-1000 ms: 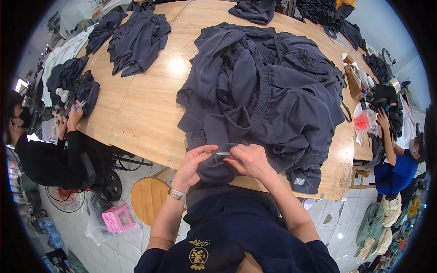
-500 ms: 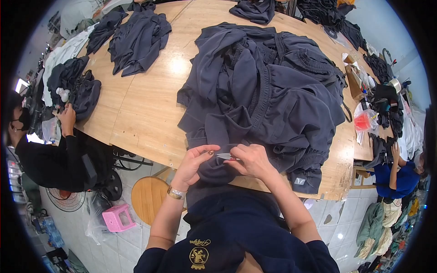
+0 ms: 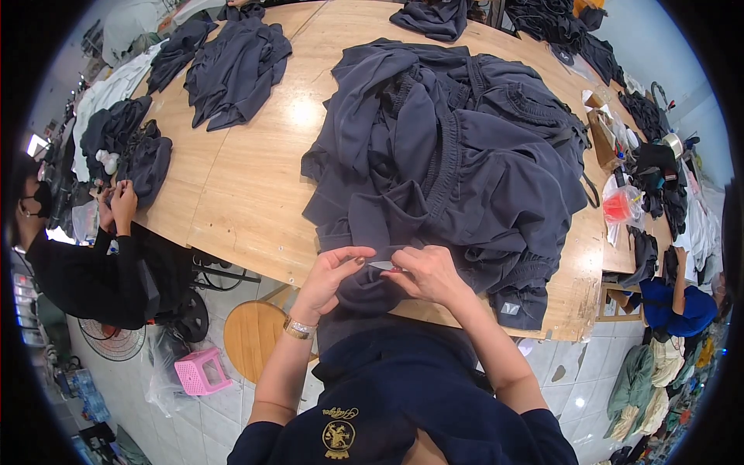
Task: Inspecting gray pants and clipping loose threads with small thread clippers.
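A large heap of dark grey garments [image 3: 504, 174] with gathered elastic waistbands lies on the wooden table in front of me. At its near edge, my left hand [image 3: 332, 280] pinches a fold of one garment [image 3: 372, 293] between thumb and forefinger. My right hand [image 3: 431, 273] is closed round a small pointed metal blade [image 3: 380, 265], most of which the fingers hide. The blade's tip points left, close to my left fingertips and against the dark cloth. Whether it touches a thread is too small to tell.
More dark garments [image 3: 236, 74] lie at the far left of the table [image 3: 260, 186]. A round wooden stool [image 3: 254, 339] and a pink plastic stool [image 3: 201, 370] stand on the floor at left. One co-worker [image 3: 93, 271] sits at left, another [image 3: 678, 302] at right.
My hands and the blade have barely moved. At left, the co-worker's two hands have come together at a dark garment; the co-worker at right has shifted an arm and leaned.
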A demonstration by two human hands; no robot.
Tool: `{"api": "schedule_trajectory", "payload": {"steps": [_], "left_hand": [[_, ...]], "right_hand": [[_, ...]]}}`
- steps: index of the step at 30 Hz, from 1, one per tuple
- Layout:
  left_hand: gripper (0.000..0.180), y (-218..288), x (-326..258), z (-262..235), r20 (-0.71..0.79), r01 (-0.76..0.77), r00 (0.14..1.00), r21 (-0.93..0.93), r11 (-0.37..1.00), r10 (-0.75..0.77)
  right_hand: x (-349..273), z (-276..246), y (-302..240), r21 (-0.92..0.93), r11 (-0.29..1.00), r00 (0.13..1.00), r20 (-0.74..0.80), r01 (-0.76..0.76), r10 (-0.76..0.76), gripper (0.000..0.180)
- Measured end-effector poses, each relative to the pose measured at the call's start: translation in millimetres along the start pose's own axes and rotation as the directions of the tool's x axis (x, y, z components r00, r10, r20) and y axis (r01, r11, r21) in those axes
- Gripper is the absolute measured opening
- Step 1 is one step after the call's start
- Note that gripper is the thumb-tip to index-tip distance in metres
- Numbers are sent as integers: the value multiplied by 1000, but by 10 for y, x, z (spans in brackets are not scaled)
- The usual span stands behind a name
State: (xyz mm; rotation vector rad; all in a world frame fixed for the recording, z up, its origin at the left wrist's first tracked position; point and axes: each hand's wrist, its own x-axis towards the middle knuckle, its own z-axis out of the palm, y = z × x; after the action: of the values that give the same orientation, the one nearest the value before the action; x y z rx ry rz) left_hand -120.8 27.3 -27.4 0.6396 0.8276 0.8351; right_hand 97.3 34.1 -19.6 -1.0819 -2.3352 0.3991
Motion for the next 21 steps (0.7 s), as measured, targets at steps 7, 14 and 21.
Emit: {"api": "schedule_trajectory", "payload": {"steps": [7,14,21], "left_hand": [[23,25,-5,35,-24,-16,1000,39,999,17],[22,55,-20,84,-30,-69,997,166,984,75],[22,70,-23,105,-16,-90,995,216,972,96]], "right_hand": [[-14,-22,4,49,999,1000,-8,-12,13,31],[-6,-42,-4,-38,999,1000,18,18,-18,31],[12,-82,-4,-119,990,997,14,75,-74,29]]}}
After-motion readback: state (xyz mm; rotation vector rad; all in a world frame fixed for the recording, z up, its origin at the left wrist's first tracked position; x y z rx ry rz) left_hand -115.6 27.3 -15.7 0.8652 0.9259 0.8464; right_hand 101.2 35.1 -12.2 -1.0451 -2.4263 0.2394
